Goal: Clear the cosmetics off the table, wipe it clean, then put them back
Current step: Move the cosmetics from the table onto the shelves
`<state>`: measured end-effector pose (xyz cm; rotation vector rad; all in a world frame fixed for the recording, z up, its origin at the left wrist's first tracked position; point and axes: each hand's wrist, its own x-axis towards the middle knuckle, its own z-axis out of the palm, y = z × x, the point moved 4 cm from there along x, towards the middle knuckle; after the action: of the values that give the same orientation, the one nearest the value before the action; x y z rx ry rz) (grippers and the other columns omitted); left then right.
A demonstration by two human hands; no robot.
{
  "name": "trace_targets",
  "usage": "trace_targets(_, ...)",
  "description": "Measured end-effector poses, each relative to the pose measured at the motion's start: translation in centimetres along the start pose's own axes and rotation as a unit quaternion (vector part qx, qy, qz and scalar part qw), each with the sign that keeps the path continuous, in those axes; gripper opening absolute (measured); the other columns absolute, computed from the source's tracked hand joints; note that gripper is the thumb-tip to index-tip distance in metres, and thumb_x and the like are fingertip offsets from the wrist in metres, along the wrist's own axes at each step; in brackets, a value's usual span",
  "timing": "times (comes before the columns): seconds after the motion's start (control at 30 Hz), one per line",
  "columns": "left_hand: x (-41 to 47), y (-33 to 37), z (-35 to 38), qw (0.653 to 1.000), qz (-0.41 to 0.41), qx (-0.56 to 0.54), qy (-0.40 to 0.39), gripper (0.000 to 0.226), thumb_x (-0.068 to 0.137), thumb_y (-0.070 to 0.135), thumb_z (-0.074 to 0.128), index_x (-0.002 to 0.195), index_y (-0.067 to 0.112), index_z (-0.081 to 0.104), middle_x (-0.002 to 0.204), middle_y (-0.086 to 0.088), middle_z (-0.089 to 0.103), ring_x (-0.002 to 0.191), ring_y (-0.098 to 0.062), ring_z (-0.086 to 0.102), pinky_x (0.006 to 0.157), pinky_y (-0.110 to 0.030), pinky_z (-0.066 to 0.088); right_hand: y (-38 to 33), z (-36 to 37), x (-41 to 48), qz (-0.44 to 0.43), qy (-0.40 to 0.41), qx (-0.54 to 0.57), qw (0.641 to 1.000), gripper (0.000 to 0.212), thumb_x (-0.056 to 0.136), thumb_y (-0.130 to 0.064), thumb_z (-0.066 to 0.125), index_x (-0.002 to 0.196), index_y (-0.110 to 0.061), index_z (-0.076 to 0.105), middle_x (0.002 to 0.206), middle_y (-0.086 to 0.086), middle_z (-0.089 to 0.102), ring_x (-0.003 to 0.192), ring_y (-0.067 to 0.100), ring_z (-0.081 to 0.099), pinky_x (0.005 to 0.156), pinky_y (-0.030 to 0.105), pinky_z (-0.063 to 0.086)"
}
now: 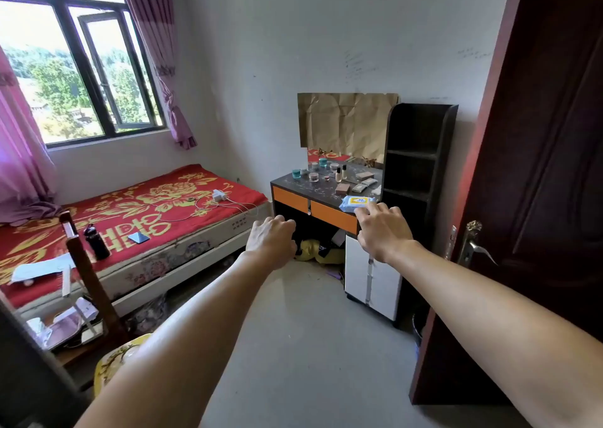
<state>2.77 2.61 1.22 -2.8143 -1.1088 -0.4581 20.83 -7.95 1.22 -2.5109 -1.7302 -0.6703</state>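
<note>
At the front of the table (295,184), wipes pack (346,206), yellow label (358,201) unreadable; left hand (272,240) loosely curled, right hand (383,232) spread.

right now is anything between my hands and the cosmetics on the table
Only the wipes pack at the table's front edge lies between the right hand and the cosmetics behind it. Nothing visible stands before the left hand.

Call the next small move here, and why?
Probably step closer to the dressing table and start lifting cosmetics off. Both the left hand and right hand hold nothing, while the jars, small bottles and flat cases all sit on the top. The wipes pack lies at the front edge; wiping comes after clearing.
</note>
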Motion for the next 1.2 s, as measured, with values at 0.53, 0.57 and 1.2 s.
trace_targets(0.53, 12.7, -3.7, 8.8, 1.0, -0.011, 0.011, -0.027, 0.021, 0.086, 0.024, 0.051, 0.104, 0.018, 0.06, 0.103, -0.003, 0.058, 0.101, -0.026, 0.055, 0.085, -0.036, 0.038, 0.6, 10.3, 13.4, -0.022, -0.045, 0.044, 0.998, 0.035, 0.088, -0.027, 0.052, 0.119, -0.014, 0.046, 0.12, 0.01, 0.052, 0.111, 0.028, 0.05, 0.088, 0.039, 0.04)
trace_targets(0.57, 13.8, -4.2, 9.2, 0.999, -0.014, 0.01, -0.028, 0.021, 0.086, 0.024, 0.051, 0.104, 0.018, 0.06, 0.103, -0.004, 0.058, 0.101, -0.026, 0.054, 0.082, -0.035, 0.036, 0.6, 11.0, 14.7, -0.024, -0.047, 0.048, 0.997, 0.035, 0.087, -0.027, 0.052, 0.119, -0.014, 0.046, 0.12, 0.01, 0.052, 0.111, 0.028, 0.05, 0.088, 0.04, 0.04)
trace_targets(1.2, 39.4, -20.2, 22.0, 0.998, -0.037, -0.022, -0.055, 0.018, 0.084, 0.024, 0.05, 0.098, 0.017, 0.059, 0.1, -0.003, 0.061, 0.095, -0.027, 0.058, 0.076, -0.033, 0.035, -3.0, 27.5, 44.6, -0.038, -0.105, 0.08, 0.991, 0.034, 0.087, -0.026, 0.051, 0.118, -0.014, 0.046, 0.117, 0.011, 0.052, 0.109, 0.031, 0.05, 0.086, 0.042, 0.042)
